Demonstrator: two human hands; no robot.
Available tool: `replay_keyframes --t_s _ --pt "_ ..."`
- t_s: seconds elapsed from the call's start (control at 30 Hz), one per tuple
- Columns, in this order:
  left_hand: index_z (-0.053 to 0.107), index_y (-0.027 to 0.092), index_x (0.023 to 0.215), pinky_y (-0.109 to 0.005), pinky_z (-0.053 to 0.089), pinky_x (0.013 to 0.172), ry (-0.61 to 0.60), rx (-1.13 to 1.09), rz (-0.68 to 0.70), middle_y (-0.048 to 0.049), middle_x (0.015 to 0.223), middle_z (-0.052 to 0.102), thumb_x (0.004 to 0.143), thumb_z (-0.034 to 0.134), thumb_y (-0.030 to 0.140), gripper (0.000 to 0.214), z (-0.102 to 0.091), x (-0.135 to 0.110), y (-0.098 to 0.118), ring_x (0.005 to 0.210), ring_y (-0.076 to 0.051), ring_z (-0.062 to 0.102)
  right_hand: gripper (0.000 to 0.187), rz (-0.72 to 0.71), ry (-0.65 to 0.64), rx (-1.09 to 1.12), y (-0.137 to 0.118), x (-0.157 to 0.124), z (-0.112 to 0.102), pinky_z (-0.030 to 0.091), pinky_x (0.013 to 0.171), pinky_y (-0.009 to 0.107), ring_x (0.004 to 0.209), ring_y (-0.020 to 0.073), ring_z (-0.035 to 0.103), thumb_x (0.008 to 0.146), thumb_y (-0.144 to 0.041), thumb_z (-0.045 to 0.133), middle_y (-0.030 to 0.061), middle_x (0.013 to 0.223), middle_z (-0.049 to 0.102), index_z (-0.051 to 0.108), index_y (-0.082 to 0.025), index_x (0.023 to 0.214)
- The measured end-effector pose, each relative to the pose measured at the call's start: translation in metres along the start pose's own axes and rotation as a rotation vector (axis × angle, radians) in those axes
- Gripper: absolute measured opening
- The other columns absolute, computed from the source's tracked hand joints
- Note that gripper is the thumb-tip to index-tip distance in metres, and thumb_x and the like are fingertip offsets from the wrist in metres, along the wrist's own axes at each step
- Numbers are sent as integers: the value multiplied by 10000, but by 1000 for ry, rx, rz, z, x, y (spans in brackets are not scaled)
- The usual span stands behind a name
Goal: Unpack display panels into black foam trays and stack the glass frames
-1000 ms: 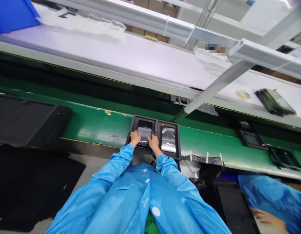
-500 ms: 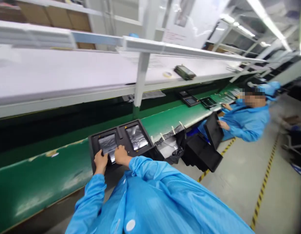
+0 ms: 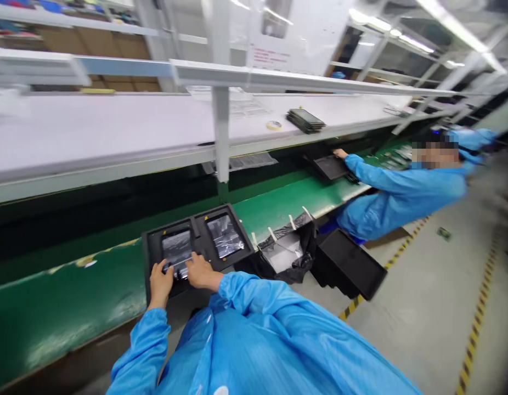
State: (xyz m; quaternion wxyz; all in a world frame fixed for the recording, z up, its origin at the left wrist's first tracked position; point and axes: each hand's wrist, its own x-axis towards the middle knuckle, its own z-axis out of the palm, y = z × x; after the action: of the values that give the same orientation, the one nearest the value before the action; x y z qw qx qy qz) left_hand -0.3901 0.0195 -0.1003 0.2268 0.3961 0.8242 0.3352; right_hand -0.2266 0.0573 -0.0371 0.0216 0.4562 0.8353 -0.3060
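Step in hand, as we read it: handling the flat, glossy-faced, black-edged rectangular panel (image 3: pixel 176 247) lying in the left compartment of the black, two-compartment rectangular tray (image 3: pixel 152 248), left of and below frame centre. Tray sits on the long green-topped counter (image 3: pixel 73 307). Our left hand (image 3: pixel 161 282) is at the panel's lower left, our right hand (image 3: pixel 199 271) at its lower right, fingers bent with tips at or over the edges; we can't tell whether they grasp it, press it or only touch. Can't tell either whether it's being seated or lifted. Either way, our judgement: next move calls for light, even contact both sides, panel kept level, no fingertip pinched against the compartment wall. A second glossy, black-edged panel (image 3: pixel 225 236) lies in the right compartment, no hand on it. Hard to make out: the first panel's near end is partly covered by our hands, undersides don't show, and reflections hide whether the crinkled sheen is loose film. Tray's near rim gets lost behind our right wrist. Counter is cut off at frame left. Right of centre, a co-worker in blue (image 3: pixel 402 189) has one hand (image 3: pixel 340 154) at a dark, shallow tray (image 3: pixel 330 167); too blurred to read further.
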Motion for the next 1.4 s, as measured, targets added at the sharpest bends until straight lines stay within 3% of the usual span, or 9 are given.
replay_keyframes --t_s 0.2,0.4,0.53,0.67,0.83,1.0,1.17,1.3,1.4 --pt "670 155 1214 -470 334 1222 223 -117 16 -181 1511 500 907 517 229 352 -55 -63 -21 1436 -294 453 375 -213 204 195 39 -58 2 391 1168 562 1382 336 506 924 -303 531 213 1474 542 714 -125 1199" --pt "651 161 1223 -513 335 1209 560 -26 -267 -184 1492 493 884 524 162 363 -184 -76 -134 1428 -318 430 531 -242 126 325 68 -59 20 565 1002 550 1106 353 712 867 -633 540 146 1176 750 767 -217 1105" --pt "584 121 1320 -517 302 1217 724 160 -355 -226 1559 404 930 486 212 413 -291 -81 -215 1476 -335 340 534 -237 25 301 5 -51 40 627 894 481 1003 345 753 810 -676 589 124 1083 782 788 -241 1046" --pt "537 113 1371 -560 225 1228 697 379 -338 -234 1604 357 925 516 225 460 -379 -53 -270 1513 -359 264 507 -309 -22 296 -90 -23 67 610 935 497 1029 339 747 826 -638 578 123 1098 779 794 -234 1043" --pt "655 122 1137 -623 91 1226 438 505 -281 -242 1267 639 839 644 205 310 -438 -8 -309 1367 -393 440 431 -432 -77 276 -166 -8 95 582 995 505 1095 326 725 858 -561 590 108 1143 768 785 -268 1107" --pt "670 149 1029 -473 354 1113 373 491 -162 -196 1097 667 884 594 250 193 -483 15 -312 1163 -337 556 424 -375 -43 338 -192 -11 104 589 993 498 1102 334 721 839 -585 642 110 1161 761 782 -286 1106" --pt "647 183 986 -468 436 960 528 416 48 -173 1048 630 939 514 334 207 -473 -23 -230 1094 -342 533 605 -207 -20 746 -246 6 95 587 976 526 1162 337 694 836 -646 662 145 1281 707 649 -278 1316" --pt "635 204 856 -471 481 825 426 344 296 -151 891 634 921 541 301 150 -381 -81 -130 937 -320 557 934 -221 -97 1140 -299 28 88 570 978 549 1184 319 682 823 -655 684 173 1377 640 296 -295 1592" --pt "660 174 920 -479 508 813 236 317 521 -151 919 661 879 632 364 196 -330 -105 -86 937 -318 592 1050 -130 144 1127 -304 34 82 549 1023 499 1192 298 667 745 -562 778 140 1375 642 267 -253 1609"
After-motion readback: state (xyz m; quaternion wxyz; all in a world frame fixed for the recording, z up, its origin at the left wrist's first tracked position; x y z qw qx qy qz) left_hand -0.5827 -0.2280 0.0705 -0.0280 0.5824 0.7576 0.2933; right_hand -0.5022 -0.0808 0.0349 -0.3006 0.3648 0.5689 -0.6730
